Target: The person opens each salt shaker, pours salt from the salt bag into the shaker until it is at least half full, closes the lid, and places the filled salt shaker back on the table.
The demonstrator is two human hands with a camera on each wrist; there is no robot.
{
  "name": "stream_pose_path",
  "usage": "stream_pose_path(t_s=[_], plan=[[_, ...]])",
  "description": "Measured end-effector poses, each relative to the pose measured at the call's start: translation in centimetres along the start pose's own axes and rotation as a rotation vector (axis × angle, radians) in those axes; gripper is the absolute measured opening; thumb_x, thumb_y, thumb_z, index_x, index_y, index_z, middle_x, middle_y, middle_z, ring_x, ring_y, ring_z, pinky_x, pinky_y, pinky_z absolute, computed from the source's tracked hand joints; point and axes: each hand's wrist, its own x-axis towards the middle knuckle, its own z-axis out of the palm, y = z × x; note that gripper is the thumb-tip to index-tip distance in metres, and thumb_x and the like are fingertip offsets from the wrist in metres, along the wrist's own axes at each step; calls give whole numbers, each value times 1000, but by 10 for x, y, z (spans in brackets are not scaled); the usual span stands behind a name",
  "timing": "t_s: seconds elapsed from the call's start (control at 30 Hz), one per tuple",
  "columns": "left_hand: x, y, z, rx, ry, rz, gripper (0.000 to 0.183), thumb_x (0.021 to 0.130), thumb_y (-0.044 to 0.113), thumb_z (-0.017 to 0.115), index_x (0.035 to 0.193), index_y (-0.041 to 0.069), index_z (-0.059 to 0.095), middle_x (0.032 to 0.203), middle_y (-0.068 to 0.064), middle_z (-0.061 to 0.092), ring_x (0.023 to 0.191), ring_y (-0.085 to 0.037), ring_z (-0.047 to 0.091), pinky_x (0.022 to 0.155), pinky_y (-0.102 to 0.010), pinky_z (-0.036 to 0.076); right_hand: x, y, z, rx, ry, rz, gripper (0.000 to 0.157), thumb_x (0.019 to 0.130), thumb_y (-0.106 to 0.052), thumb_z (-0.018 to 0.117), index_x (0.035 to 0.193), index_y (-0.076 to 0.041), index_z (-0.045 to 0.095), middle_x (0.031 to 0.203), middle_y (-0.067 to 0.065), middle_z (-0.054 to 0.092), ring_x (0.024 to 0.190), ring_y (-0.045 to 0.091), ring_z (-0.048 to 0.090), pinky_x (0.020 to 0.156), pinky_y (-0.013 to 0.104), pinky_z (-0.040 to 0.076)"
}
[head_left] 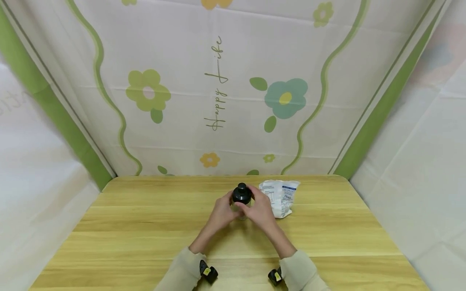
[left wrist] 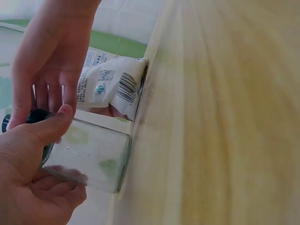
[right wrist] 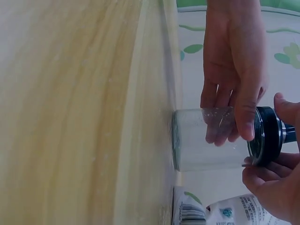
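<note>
Probably nothing here is dangerous, but several small troubles are possible. Beyond both grips hangs a printed cloth, white with green waves and flat flowers, faintly creased. Under the grips lies the bench, of pale yellow wood pattern, and its surface seems smooth; if the base were pushed sideways, it might slide, because such a surface gives little friction. Just beside the right grip, on its outer side, is a packet, soft, white, wrinkled, with blue print and a barcode; an elbow or wrist moving outward could brush it away.

Between the two grips stands the glass jar, upright, its base apparently touching the bench. It is transparent, straight-sided, with small bright specks like droplets on the wall. The left grip pinches it near the neck, thumb on one side and fingers on the other; as this hold is high, a twist at the top could tip or turn the glass, and wet glass would slip more easily. The right grip is closed around the black lid, round and glossy; if it is pulled unevenly, it may jam or jump suddenly. Smallest is its knob, rounded and black, rising above the fingers.
</note>
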Motion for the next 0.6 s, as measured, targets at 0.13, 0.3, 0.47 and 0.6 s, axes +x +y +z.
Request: stream_pose_path(t_s=[0.13, 0.3, 0.47, 0.6], plan=[[1, -1, -1, -25, 12, -37, 57, 79, 8, 81, 130, -2, 59, 125, -19, 68, 118, -32, 65, 100, -43, 54, 2, -2, 5, -10, 21, 26, 63, 78, -26, 86, 129, -1, 61, 125, 19, 68, 114, 37, 66, 97, 50, 54], [2, -1, -3, -32, 1, -60, 55, 77, 7, 82, 127, -2, 61, 125, -18, 68, 119, -32, 65, 100, -42, 54, 2, -1, 9, -26, 30, 83, 64, 77, -31, 86, 128, -2, 62, 123, 19, 68, 114, 37, 65, 96, 52, 53], [5, 0, -5, -11, -21, -55, 49, 76, 7, 84, 119, -2, 64, 116, -16, 71, 106, -25, 69, 87, -37, 58, 4, 0, 7, -19, 14, 97, 60, 78, -29, 86, 127, -1, 63, 122, 20, 69, 113, 37, 66, 94, 51, 55], [6, 1, -7, -18, -33, -52, 45, 76, 8, 85, 116, -2, 66, 111, -15, 72, 96, -19, 66, 79, -31, 57, 5, 1, 3, -7, -28, 75, 59, 81, -28, 84, 128, -1, 62, 122, 21, 69, 114, 37, 65, 96, 51, 54]])
